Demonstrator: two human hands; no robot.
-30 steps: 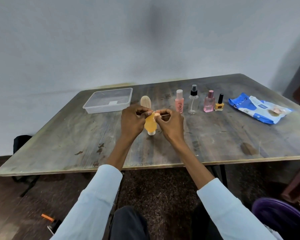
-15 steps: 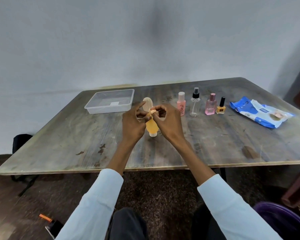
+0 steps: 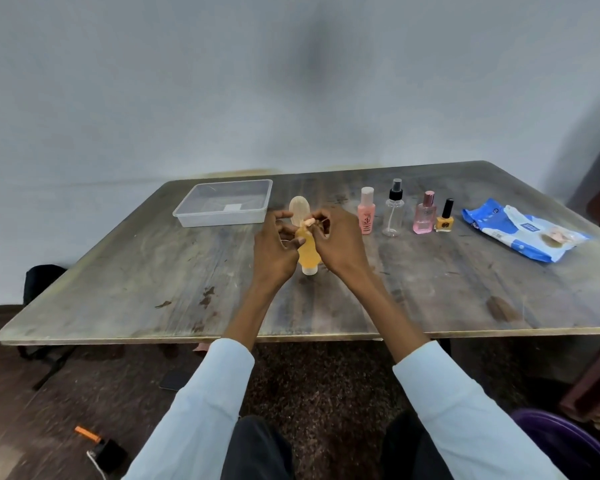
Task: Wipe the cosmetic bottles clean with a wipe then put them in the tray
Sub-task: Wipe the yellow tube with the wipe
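Observation:
An orange bottle [image 3: 308,255] stands on its white cap in the middle of the table. My left hand [image 3: 276,251] grips its left side with the thumb across the body. My right hand [image 3: 338,244] closes on its upper right, fingertips pinching a small pale peach bit [image 3: 308,222] at the top. A beige oval bottle [image 3: 300,208] stands just behind. A clear plastic tray [image 3: 201,221] sits at the back left. To the right, in a row, stand a pink bottle [image 3: 366,213], a clear spray bottle [image 3: 394,216], a pink perfume bottle [image 3: 424,219] and a yellow nail polish [image 3: 444,221].
A blue and white pack of wipes [image 3: 520,232] lies at the far right of the wooden table [image 3: 153,271]. A purple seat [image 3: 568,445] shows at the lower right. A black bag [image 3: 40,282] sits on the floor at the left.
Both hands stay at the orange bottle. My left fingers have slid from its top down onto its body, and the bottle remains in about the same place.

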